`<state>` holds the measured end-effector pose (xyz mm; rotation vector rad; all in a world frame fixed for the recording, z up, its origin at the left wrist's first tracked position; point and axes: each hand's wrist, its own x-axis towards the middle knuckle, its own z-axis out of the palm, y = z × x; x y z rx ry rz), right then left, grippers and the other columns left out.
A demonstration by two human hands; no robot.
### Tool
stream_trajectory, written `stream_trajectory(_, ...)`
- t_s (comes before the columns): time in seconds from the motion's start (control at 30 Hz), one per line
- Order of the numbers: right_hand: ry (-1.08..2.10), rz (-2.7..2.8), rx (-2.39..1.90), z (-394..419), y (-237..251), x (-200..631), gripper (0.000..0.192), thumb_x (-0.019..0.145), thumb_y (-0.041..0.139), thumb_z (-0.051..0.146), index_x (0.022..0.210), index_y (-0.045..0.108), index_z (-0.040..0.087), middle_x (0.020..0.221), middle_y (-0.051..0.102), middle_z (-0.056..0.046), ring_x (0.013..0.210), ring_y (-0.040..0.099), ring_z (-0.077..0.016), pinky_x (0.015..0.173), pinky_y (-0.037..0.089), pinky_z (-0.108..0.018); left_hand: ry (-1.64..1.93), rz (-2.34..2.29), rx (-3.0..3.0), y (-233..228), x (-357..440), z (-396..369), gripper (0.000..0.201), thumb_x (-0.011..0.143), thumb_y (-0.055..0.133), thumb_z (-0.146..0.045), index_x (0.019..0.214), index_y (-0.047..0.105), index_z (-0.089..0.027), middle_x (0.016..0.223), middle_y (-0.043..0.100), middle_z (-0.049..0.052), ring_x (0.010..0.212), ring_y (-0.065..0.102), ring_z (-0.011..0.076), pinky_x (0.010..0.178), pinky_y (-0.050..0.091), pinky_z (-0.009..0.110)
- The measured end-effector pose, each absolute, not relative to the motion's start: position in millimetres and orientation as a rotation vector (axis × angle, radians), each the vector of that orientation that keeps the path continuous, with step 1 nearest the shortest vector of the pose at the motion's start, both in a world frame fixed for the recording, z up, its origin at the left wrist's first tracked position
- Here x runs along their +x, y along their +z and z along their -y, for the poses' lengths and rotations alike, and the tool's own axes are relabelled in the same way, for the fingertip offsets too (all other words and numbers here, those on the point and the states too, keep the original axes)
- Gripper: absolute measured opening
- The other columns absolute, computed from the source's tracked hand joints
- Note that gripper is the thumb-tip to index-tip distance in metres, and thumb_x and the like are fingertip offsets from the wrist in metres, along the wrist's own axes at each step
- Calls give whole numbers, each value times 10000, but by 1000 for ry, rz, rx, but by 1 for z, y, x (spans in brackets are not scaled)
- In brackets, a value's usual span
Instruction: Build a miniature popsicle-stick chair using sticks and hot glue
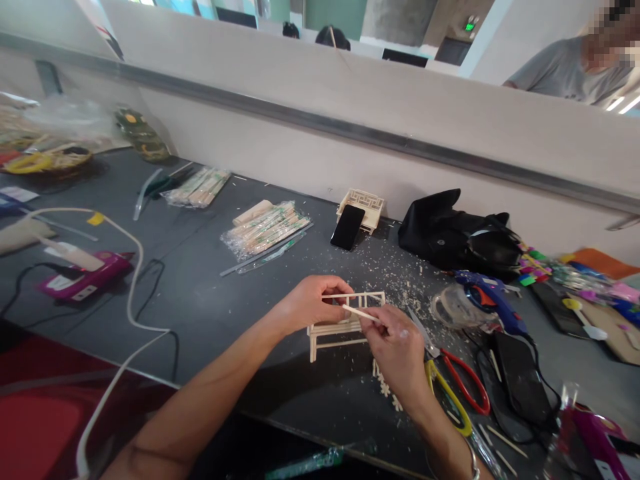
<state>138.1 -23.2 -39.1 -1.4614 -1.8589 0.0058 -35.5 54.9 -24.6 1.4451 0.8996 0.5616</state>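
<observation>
A small model bench made of pale wooden sticks (pixel 336 331) stands on the dark grey table (pixel 210 300) in front of me. My left hand (pixel 313 301) grips its lattice back at the top left. My right hand (pixel 397 350) pinches a thin wooden stick (pixel 361 313) and holds it slanted across the lattice back. Wood chips and shavings lie scattered around the bench.
Red and yellow handled scissors (pixel 457 390) and a blue glue gun (pixel 493 300) lie to the right. Behind sit packs of chopsticks (pixel 265 228), a black phone (pixel 348 227) leaning on a finished wooden model (pixel 367 203), and a black bag (pixel 453 233). A pink glue gun (pixel 85 280) lies left. A person sits beyond the partition.
</observation>
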Motion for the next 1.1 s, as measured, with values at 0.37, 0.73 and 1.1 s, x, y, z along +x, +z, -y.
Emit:
stream_trajectory(0.37,59,1892,-1442,24,-37,140,255,904,516,152,802,740,218,662,688,-11,622,632,-145,591,454,-232,554,-887,1433,-19,-36,-52,271,577,671,-251,841,647,-191,707,619,-37,676,556,133,662,404,262)
stream_trajectory(0.73,-20,1882,-1436,24,-37,138,251,904,513,154,775,724,195,632,652,-5,585,599,-140,571,443,-228,565,-885,1474,-24,-37,-53,285,590,699,-253,863,659,-183,731,636,-28,696,580,140,677,424,265)
stream_trajectory(1.1,-6,1882,-1456,25,-39,138,240,899,513,171,773,714,203,616,641,-3,573,585,-134,572,448,-225,556,-908,1470,-23,-36,-52,271,595,669,-224,864,658,-188,729,642,-32,691,586,142,672,429,264)
